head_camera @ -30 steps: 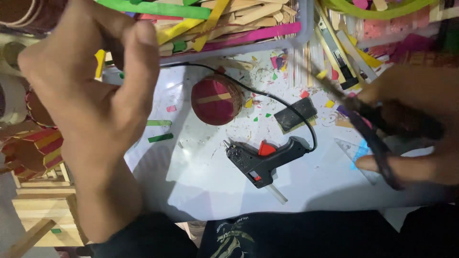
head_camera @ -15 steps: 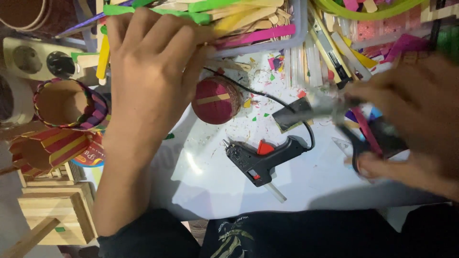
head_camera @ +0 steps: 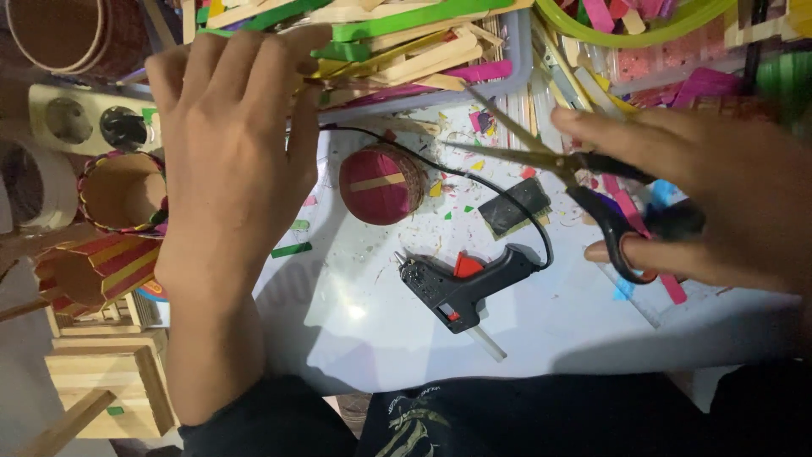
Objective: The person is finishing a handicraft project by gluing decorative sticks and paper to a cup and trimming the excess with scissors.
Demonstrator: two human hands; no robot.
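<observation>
- Right hand [head_camera: 719, 195] is gripping black-handled scissors [head_camera: 584, 182], blades parted: rigid, sharp, best held by the loops.
- Left hand [head_camera: 233, 144] is reaching, fingers spread, into craft sticks [head_camera: 406, 42]: light, stiff, snappable; whether it's holding one, can't tell.

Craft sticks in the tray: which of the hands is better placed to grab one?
Left, probably: the left hand already reaches onto the craft sticks, while the right hand holds the scissors.

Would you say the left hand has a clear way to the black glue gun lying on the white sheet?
Probably yes: the left hand is over the stick tray, and only bare sheet lies between it and the glue gun.
</observation>
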